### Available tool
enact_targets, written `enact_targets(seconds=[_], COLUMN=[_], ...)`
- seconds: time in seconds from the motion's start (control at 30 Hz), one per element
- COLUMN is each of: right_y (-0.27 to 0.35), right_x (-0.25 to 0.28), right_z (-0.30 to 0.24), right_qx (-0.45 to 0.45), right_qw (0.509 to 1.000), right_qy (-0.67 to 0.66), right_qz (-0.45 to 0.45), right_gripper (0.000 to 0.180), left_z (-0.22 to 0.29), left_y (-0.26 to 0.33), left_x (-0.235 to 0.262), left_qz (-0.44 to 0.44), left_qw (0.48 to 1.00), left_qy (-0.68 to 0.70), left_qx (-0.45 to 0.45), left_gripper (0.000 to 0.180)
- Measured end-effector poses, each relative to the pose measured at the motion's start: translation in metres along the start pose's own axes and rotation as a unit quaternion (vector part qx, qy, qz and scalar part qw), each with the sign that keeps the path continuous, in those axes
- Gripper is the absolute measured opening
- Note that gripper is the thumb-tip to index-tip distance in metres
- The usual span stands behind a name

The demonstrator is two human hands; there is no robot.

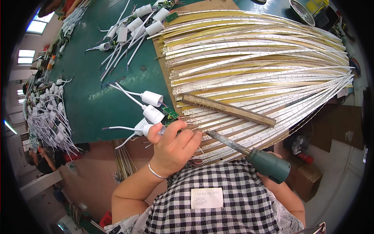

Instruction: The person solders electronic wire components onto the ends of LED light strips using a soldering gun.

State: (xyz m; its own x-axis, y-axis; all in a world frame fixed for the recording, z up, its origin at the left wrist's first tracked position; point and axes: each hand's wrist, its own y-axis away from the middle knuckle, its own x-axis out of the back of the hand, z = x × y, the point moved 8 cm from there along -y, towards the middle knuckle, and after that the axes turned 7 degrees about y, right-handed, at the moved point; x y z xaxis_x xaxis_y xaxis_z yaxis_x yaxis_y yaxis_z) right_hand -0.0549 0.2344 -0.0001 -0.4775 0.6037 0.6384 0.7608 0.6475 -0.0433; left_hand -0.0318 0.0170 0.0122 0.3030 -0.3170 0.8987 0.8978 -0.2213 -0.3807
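Note:
My right hand point(266, 180), largely hidden behind the handle, grips a soldering iron point(269, 165) with a thick green handle. Its metal shaft reaches left, and the tip is close to the ends of the LED strips point(233, 134). Just left of the tip, my left hand point(173, 148) has its fingers bent and drawn together; what they pinch is hidden. Beyond these fingers lies a small green circuit board point(170, 113) with thin wires running toward the strip ends. White cylindrical housings point(153, 114) with white cables rest beside my left hand.
A worn flat bar point(230, 110) lies across the strips. More white housings with cables point(135, 24) are on the green table point(105, 121) at the back, and a large heap point(46, 105) sits far left. A round metal dish point(302, 12) stands at the back right.

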Motion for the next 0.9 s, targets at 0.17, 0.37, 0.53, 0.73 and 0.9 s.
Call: enact_targets(seconds=[0.17, 0.37, 0.53, 0.73, 0.9], right_y=[-0.003, -0.006, -0.006, 0.012, 0.022], right_x=[-0.003, -0.005, -0.003, 0.004, -0.003], right_z=[0.001, 0.000, -0.001, 0.018, 0.031], right_qx=[0.003, 0.013, -0.022, -0.051, -0.110], right_qw=[1.000, 0.999, 0.999, 0.998, 0.992], right_qy=[0.023, 0.044, 0.031, 0.044, -0.048], right_qz=[-0.009, -0.008, -0.011, -0.008, -0.032], right_gripper=[0.019, 0.020, 0.017, 0.021, 0.022], left_z=[0.000, -0.001, -0.002, -0.003, -0.001], left_y=[0.000, -0.001, -0.002, -0.004, -0.003], left_x=[0.000, 0.000, -0.001, -0.001, -0.003], left_qz=[-0.001, -0.007, -0.023, -0.030, -0.040], left_qw=[1.000, 1.000, 1.000, 0.999, 0.999], left_qy=[-0.003, 0.000, 0.007, 0.010, 0.005], left_qx=[0.002, 0.006, 0.013, 0.016, 0.016], left_gripper=[0.012, 0.013, 0.017, 0.020, 0.021])
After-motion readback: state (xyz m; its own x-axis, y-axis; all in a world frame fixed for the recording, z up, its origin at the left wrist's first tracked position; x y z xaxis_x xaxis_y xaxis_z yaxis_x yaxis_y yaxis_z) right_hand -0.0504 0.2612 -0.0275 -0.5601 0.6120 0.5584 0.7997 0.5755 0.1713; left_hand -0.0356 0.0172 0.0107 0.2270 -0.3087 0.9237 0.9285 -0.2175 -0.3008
